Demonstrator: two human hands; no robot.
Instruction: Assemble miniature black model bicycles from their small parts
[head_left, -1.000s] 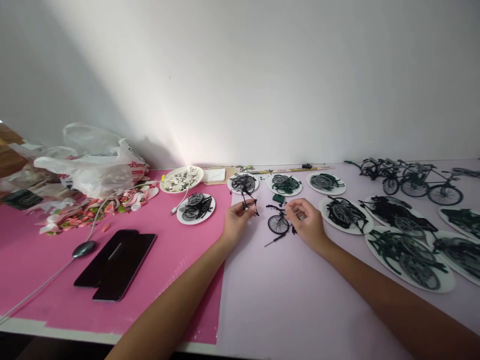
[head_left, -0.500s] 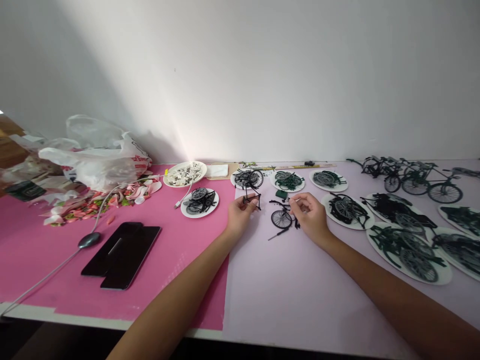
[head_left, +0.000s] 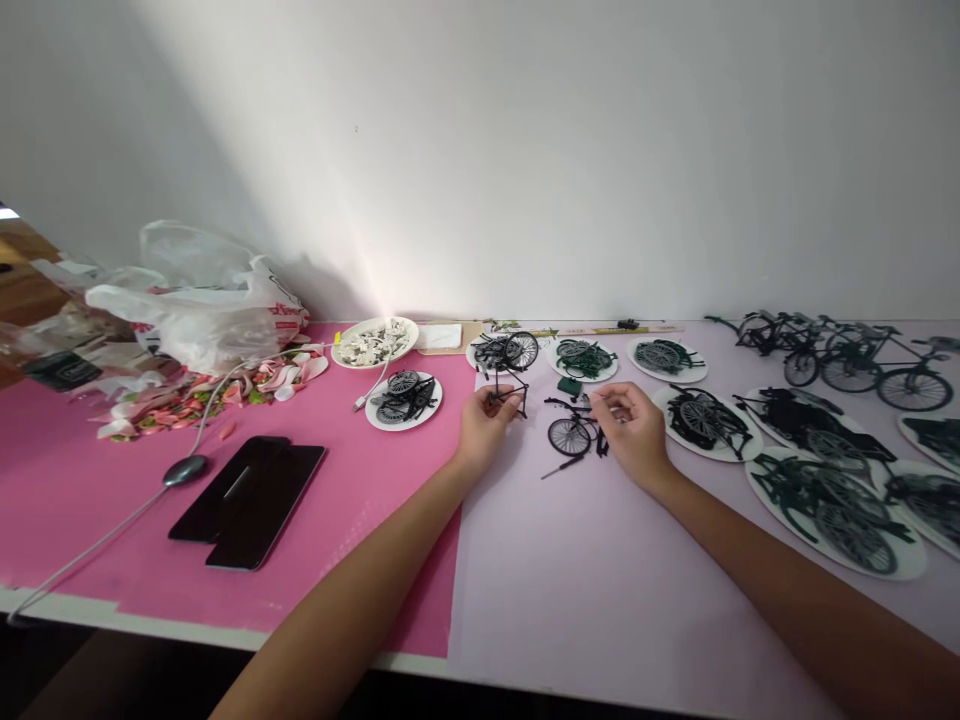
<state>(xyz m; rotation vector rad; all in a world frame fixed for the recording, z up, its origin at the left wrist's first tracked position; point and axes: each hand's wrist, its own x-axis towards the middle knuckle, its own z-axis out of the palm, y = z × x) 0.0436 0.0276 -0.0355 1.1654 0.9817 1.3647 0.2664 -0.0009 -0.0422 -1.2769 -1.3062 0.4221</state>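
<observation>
My left hand pinches a small black model bicycle frame, which stands up from the fingers above the table. To its right, my right hand is closed with thumb and forefinger together. Whatever sits between those fingertips is too small to make out. Just beside the right fingers lie a black toy bicycle wheel and several other black parts. A thin dark tool with a slim tip, like a small screwdriver, lies in front of the wheel. Behind it is a small dark green piece.
Plates of bicycle parts flank both hands, with several more to the right. Assembled model bicycles stand at the back right. Leftward are two dark phones, a cable, pink petals, a plastic bag and a bowl of white pieces.
The view has shifted slightly. My right hand has drawn a little to the right of the loose parts, still pinched. The left hand keeps its hold on the bicycle frame.
</observation>
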